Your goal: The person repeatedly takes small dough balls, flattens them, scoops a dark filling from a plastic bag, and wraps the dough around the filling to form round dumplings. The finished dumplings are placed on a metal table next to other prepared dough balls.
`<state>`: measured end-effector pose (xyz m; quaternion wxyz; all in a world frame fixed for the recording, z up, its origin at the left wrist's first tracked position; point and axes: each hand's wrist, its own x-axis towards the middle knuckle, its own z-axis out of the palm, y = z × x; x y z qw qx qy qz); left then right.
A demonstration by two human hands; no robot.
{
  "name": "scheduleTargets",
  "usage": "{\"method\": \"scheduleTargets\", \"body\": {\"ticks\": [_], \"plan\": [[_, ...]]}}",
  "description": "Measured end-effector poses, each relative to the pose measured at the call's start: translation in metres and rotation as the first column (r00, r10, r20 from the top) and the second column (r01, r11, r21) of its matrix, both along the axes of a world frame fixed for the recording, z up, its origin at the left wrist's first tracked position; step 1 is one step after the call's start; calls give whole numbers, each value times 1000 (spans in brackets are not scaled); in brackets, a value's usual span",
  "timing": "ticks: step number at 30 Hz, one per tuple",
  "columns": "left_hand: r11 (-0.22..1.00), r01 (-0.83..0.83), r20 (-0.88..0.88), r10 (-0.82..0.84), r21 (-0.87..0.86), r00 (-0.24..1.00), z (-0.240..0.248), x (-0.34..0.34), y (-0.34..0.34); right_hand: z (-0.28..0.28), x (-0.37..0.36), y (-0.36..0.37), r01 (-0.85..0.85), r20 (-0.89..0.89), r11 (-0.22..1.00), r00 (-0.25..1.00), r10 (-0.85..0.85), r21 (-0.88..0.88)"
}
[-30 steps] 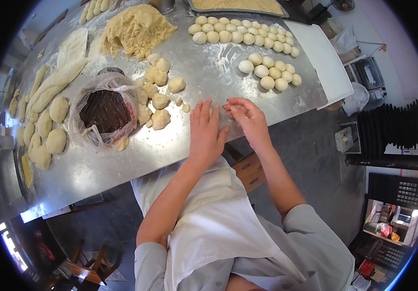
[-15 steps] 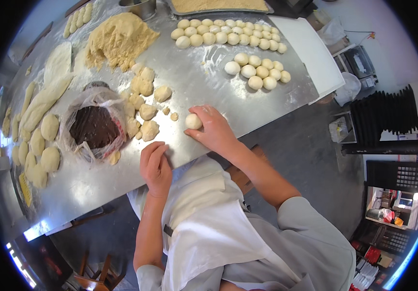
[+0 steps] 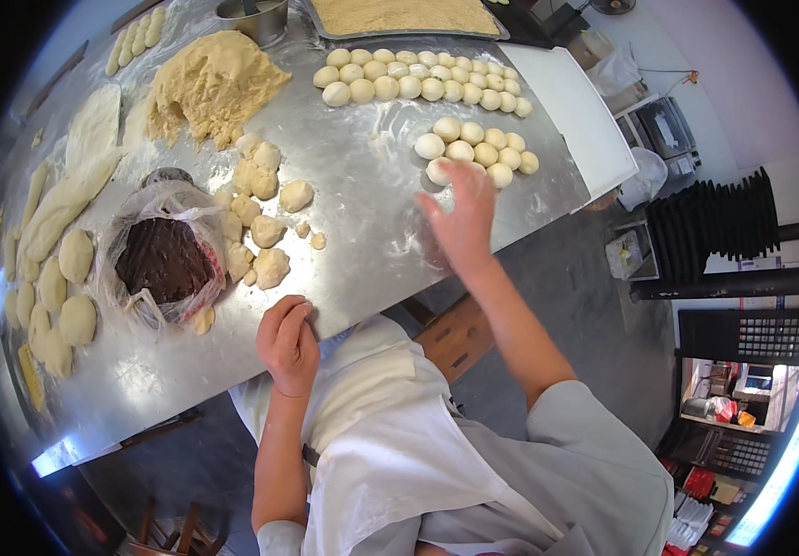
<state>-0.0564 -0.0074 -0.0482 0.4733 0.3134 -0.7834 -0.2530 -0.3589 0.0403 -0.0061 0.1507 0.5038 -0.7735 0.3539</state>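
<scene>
Fingers [image 3: 462, 178] spread on right hand [image 3: 462, 218], at dough balls [image 3: 460, 152]; left hand [image 3: 288, 345] curled in; low sweep could scatter balls.

Observed: right hand [image 3: 462, 208], slightly blurred, stood above and right of frame centre, thumb spread from fingers, forearm [image 3: 518, 324] extended. Left hand [image 3: 288, 345], left of centre, was loosely curled.
</scene>
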Motion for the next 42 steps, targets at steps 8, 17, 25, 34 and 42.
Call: {"method": "scheduleTargets", "body": {"ticks": [8, 17, 25, 34, 42], "plan": [[1000, 12, -37, -11, 18, 999, 1, 5, 4, -22, 72, -52, -358, 569, 933, 776, 273, 40], [962, 89, -114, -61, 258, 992, 23, -3, 18, -20, 82, -124, -503, 430, 852, 808, 403, 145], [218, 550, -592, 284, 806, 754, 55, -38, -11, 31, 113, -26, -536, 684, 839, 578, 445, -93], [461, 358, -304, -189, 812, 934, 54, -62, 0, -9, 83, 8, -665, 300, 740, 729, 615, 98], [410, 300, -278, -113, 862, 954, 50, -9, 15, -20, 59, 4, -348, 86, 896, 937, 338, 277]]}}
